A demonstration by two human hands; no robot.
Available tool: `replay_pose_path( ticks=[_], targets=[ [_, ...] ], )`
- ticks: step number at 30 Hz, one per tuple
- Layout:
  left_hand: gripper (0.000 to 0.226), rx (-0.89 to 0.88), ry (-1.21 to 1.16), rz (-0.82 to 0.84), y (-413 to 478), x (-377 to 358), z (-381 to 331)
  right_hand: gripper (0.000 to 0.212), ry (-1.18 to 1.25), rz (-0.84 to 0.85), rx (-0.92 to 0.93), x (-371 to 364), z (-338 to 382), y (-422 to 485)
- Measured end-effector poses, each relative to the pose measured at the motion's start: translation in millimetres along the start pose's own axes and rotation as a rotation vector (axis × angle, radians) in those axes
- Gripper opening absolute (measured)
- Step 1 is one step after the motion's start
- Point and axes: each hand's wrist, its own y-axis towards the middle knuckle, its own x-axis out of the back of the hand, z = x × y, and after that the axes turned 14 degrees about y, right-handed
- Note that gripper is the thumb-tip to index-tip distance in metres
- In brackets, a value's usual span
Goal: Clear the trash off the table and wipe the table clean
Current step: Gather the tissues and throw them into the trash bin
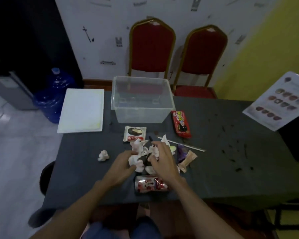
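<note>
White crumpled tissues (139, 149) sit in a heap in the middle of the dark table (223, 178), and both your hands are on them. Your left hand (121, 161) has its fingers curled round a wad at the near left of the heap. Your right hand (164, 157) is bent over the top, and its thumb and fingers look to be pinching more tissue.

You are at the picking-up step, I think, and it is early. The trash is all on the table: a Choco Pie wrapper (135, 134), a red snack pack (181, 124), a straw (188, 144), a crushed can (150, 185) near your wrists, and one tissue ball (103, 155) off to the left.

Next you need to squeeze the heap tight (loose bits may drop), lift it, and carry it to the clear bin (141, 116) just behind. The bin looks empty. Dark crumbs (231, 147) dot the right side, so wiping comes later. I see no cloth.
</note>
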Motion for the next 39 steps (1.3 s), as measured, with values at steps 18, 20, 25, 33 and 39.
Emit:
replay_pose_path(
  ticks=[18,20,25,33,39],
  targets=[
    [0.054,-0.131,0.384,0.012,-41,-56,-7,0.063,-0.384,0.508,0.274,40,-87,-51],
    [0.055,-0.152,0.298,-0.130,-55,-33,2,0.066,-0.330,0.452,0.343,34,-73,-40],
    [0.071,0.051,0.060,-0.500,-102,30,53,0.065,-0.178,0.446,0.557,-48,20,10],
    [0.038,1.086,-0.479,-0.841,-166,104,206,0.050,-0.305,0.596,0.558,-278,151,57],
    [0.043,1.092,-0.918,-0.542,-155,102,308,0.061,-0.622,0.713,0.294,-434,126,67]
  ],
)
